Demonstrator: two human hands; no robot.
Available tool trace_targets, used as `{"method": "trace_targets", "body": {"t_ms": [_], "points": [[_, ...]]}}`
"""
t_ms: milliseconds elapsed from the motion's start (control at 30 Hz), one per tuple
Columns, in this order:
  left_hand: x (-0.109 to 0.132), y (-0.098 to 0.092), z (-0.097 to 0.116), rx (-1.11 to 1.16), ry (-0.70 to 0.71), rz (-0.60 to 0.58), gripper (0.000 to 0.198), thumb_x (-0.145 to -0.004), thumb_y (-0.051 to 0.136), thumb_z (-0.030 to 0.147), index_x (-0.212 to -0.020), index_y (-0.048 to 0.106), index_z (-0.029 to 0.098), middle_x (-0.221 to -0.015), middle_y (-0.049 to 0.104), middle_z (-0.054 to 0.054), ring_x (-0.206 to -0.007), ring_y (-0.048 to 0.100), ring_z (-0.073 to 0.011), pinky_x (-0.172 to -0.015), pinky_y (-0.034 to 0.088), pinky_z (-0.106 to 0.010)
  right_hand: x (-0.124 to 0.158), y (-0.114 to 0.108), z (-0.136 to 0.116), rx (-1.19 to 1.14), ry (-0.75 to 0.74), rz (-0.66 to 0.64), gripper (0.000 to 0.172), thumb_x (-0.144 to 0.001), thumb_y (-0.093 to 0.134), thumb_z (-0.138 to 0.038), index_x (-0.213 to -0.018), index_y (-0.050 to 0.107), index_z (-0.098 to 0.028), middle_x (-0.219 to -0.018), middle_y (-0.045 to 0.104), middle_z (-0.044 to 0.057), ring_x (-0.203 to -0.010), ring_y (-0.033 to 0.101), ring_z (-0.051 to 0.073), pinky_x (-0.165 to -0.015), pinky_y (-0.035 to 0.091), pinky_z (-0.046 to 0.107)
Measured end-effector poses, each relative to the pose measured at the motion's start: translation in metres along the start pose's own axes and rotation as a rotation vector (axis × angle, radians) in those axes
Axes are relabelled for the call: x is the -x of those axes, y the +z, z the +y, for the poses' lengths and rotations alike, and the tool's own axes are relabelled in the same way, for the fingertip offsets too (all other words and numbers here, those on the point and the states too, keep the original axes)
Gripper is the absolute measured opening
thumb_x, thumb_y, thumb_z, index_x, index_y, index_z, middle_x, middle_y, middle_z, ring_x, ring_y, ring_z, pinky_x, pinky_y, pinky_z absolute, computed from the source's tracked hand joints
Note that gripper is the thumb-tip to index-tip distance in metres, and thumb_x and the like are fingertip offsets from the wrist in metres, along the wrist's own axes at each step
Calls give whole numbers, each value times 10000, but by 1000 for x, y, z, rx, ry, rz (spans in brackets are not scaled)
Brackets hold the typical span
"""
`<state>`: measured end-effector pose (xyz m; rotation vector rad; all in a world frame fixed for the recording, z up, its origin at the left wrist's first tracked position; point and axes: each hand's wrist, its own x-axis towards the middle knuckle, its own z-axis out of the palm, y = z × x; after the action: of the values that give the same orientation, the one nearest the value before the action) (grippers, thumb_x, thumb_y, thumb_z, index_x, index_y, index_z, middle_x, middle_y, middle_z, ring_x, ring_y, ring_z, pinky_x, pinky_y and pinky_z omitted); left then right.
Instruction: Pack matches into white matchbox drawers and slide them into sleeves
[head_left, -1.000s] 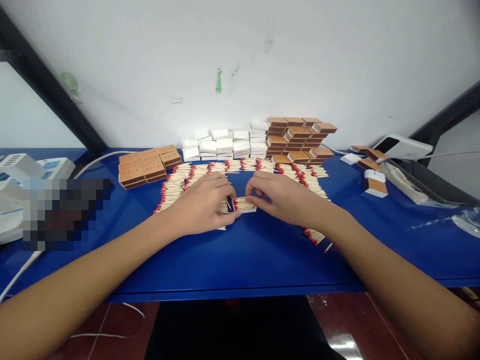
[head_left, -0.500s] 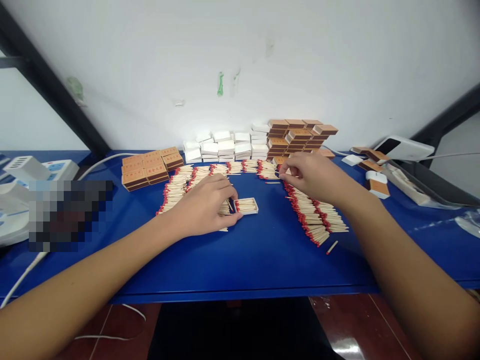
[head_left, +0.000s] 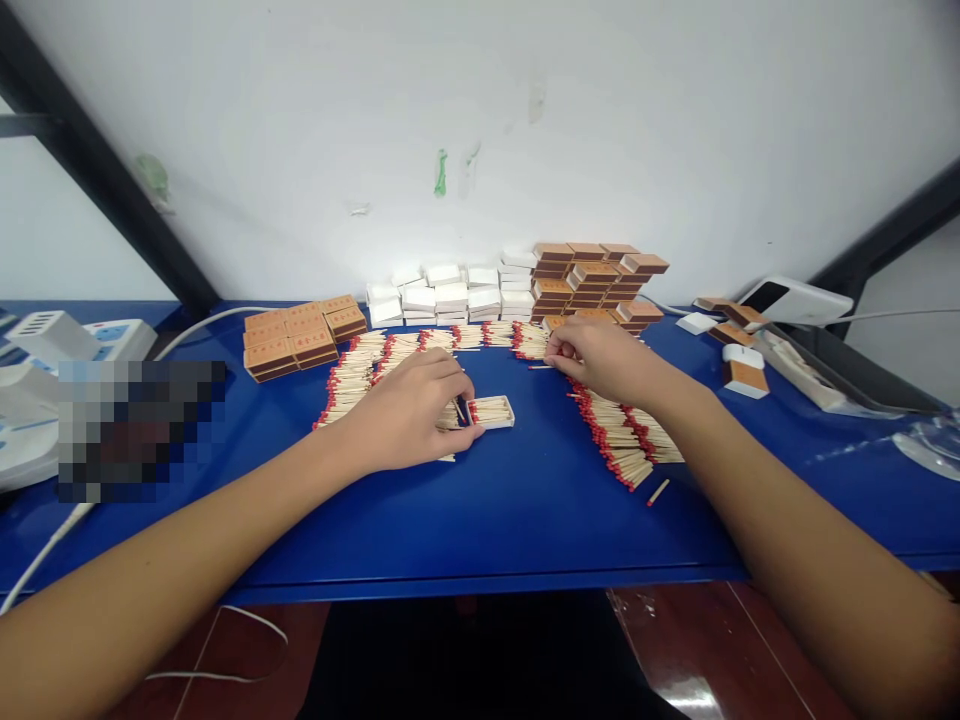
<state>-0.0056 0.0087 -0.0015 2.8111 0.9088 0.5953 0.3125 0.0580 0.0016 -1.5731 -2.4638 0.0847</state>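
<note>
The small white tray (head_left: 496, 411) is lying near the middle of the blue table (head_left: 487, 520), open side up, with a layer of pale sticks lying lengthwise in it and a few red heads showing at its left end. The left hand (head_left: 409, 408) is resting on the table just left of it, fingers curled close together, thumb and fingertips closing on the tray's left end; a bundle of sticks is showing under the fingers.

The right hand (head_left: 604, 358) is lying well apart from the tray, up and to the right, with its fingertips drawn together in a pinch on the matches (head_left: 619, 440). These red-headed matches are running in a long arc around the tray, from the left side, along the back and down the right. One match (head_left: 537, 367) is lying alone just left of the right fingertips, and another loose match (head_left: 658, 491) is lying at the arc's near right end.

Behind the arc, against the wall, white trays (head_left: 450, 297) are standing in low stacks, with brown sleeves (head_left: 592, 275) piled higher beside them on the right. Brown boxes (head_left: 296, 335) are lying in a flat group at the back left. A white power strip (head_left: 67, 335) is sitting at the far left, and a single brown-and-white box (head_left: 744, 372) is standing to the right, near a white device (head_left: 795, 297).
</note>
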Motion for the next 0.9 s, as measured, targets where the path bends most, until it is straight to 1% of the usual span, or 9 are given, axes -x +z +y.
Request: {"method": "trace_targets", "body": {"t_ms": [167, 333, 533, 700, 900], "points": [[0, 0, 1, -5, 11, 1, 237, -996, 734, 424, -1041, 726, 191, -1031, 740, -97, -1095, 669, -308, -1031, 530, -475, -2, 0, -2, 37, -26, 13, 141, -996, 581, -217, -891, 671, -190, -952, 702, 121, -792, 606, 231, -705, 404, 346], [-1, 1, 0, -11, 8, 2, 235, -985, 751, 415, -1044, 724, 190, -1029, 737, -95, -1096, 671, -308, -1032, 529, -475, -7, 4, 3, 60, -74, 57, 105, -988, 607, -223, -913, 674, -192, -976, 667, 112, -847, 600, 233, -750, 415, 345], [0, 1, 0, -24, 24, 5, 239, -998, 736, 417, -1049, 725, 183, -1007, 747, -92, -1075, 669, -302, -1015, 537, -470, -8, 7, 10, 54, -94, 42, 124, -1006, 588, -241, -914, 659, -198, -977, 666, 110, -880, 601, 243, -755, 425, 349], [0, 1, 0, -20, 14, 0, 244, -992, 740, 421, -1053, 719, 186, -1025, 747, -97, -1102, 667, -308, -1032, 537, -476, -5, 3, 6, 38, -73, 5, 150, -1026, 573, -248, -902, 644, -205, -1007, 667, 121, -916, 608, 257, -758, 419, 349], [-1, 0, 1, -13, 13, 4, 235, -994, 732, 420, -1048, 725, 191, -1031, 747, -98, -1100, 667, -307, -1034, 536, -479, -1, 0, 2, -9, -91, -15, 199, -1035, 538, -274, -904, 673, -209, -978, 689, 119, -896, 614, 261, -746, 417, 364]]}}
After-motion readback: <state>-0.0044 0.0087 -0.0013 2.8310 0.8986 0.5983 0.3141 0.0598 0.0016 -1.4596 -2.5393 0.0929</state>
